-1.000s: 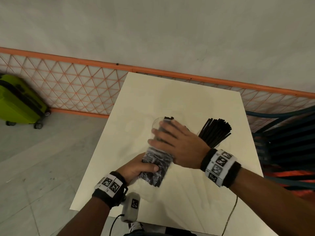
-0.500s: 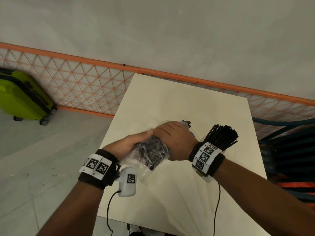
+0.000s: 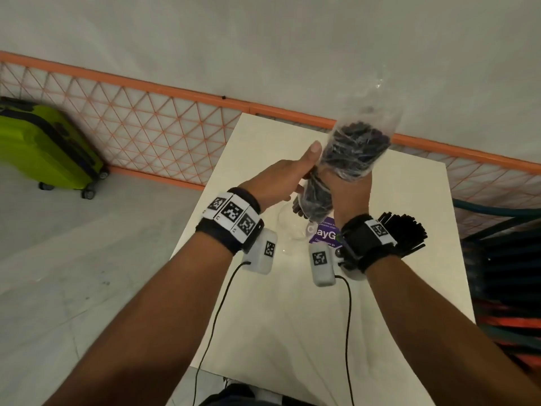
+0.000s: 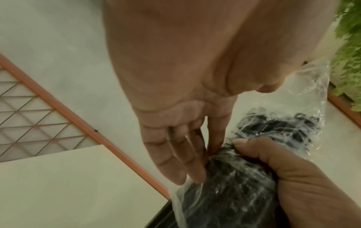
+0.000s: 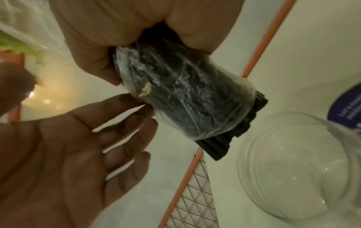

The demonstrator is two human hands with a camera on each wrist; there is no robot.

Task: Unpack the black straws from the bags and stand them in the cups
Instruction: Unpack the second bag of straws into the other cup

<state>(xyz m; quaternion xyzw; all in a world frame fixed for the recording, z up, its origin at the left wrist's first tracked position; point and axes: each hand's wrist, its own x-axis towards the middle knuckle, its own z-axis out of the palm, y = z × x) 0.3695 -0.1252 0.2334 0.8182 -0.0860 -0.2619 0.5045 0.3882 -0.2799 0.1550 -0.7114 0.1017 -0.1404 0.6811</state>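
Bare forearms, no sleeves. Black band around left wrist, topped by a white strip of three square black-and-white coded markers. Matching black band on right wrist, one such marker showing. Beneath each wrist, a rounded white camera pod, each stamped with its own small coded marker. Thin black cable trailing from left pod, a second cable from right pod, both running back toward the body.
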